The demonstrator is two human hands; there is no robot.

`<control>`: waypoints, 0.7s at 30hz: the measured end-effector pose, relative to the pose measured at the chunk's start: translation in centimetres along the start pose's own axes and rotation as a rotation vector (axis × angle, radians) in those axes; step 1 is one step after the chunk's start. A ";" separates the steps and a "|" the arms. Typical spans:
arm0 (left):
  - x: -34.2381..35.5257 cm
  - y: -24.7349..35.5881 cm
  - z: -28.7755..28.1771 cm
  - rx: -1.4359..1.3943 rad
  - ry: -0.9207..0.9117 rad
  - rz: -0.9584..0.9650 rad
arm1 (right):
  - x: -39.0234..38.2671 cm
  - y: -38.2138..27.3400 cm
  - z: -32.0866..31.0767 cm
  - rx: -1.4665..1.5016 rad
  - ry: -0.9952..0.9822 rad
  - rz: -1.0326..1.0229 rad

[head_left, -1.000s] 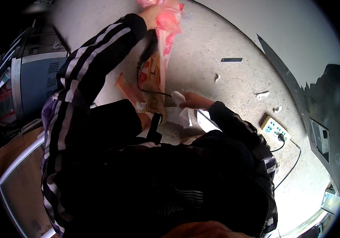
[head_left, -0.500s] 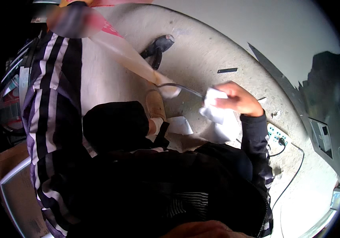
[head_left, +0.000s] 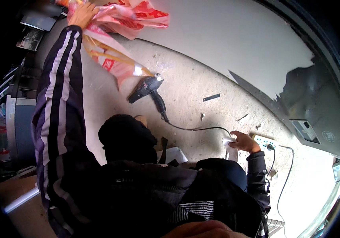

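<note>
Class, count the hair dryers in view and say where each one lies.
1: the black hair dryer lies on the floor, its cord leading toward the right hand. Others could be hidden in shadow.

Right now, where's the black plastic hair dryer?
In the head view, the hair dryer lies left of centre on the grey floor, by the pink-and-red plastic film, left of the flat black strip.

Probable workshop, indicated by a bare, debris-strewn floor (head_left: 185,113), a multi-socket power strip (head_left: 261,140) and a black blow dryer (head_left: 147,87).
</note>
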State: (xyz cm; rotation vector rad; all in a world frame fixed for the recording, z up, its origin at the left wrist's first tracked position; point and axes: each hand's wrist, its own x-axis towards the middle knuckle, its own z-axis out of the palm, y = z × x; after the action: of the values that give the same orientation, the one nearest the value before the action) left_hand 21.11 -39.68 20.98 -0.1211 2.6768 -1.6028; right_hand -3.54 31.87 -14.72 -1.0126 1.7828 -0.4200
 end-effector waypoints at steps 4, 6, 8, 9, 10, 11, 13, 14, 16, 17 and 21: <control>-6.7 3.7 8.4 -0.356 -0.079 -0.234 | 0.7 -6.9 -5.4 -0.177 -0.008 0.078; -7.3 9.6 11.3 -0.460 -0.067 -0.313 | 1.6 -9.5 -6.7 -0.185 0.083 -0.046; -11.0 13.1 15.3 -0.515 0.033 -0.403 | 4.1 -14.1 -7.8 -0.117 0.128 -0.171; -11.9 15.7 16.5 -0.536 0.049 -0.418 | 5.1 -17.4 -8.6 -0.097 0.094 -0.202; -12.6 17.9 16.6 -0.558 0.071 -0.431 | 6.6 -19.6 -8.8 -0.060 0.088 -0.285; -11.2 21.0 15.1 -0.672 0.047 -0.506 | 7.6 -21.7 -9.7 -0.023 -0.005 -0.153; -12.1 24.1 11.6 -0.801 -0.082 -0.590 | 10.2 -27.7 -10.4 0.263 -0.070 -0.277; -13.3 25.2 11.1 -0.829 -0.171 -0.605 | 11.4 -30.7 -10.4 0.316 -0.059 -0.287; -16.7 28.6 12.3 -0.787 -0.195 -0.639 | 15.1 -33.4 -10.1 0.427 0.005 -0.214; -18.1 30.1 12.1 -0.836 -0.215 -0.640 | 17.1 -34.8 -9.7 0.467 0.019 -0.210; -24.3 38.2 13.9 -0.896 -0.068 -0.700 | 25.8 -38.2 -6.8 0.724 0.039 -0.255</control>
State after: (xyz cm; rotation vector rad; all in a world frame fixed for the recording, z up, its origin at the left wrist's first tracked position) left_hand 43.93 -32.07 -19.78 -1.1760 3.2284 -0.2453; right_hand 3.55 -12.12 -1.24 -0.7025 1.3575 -1.1512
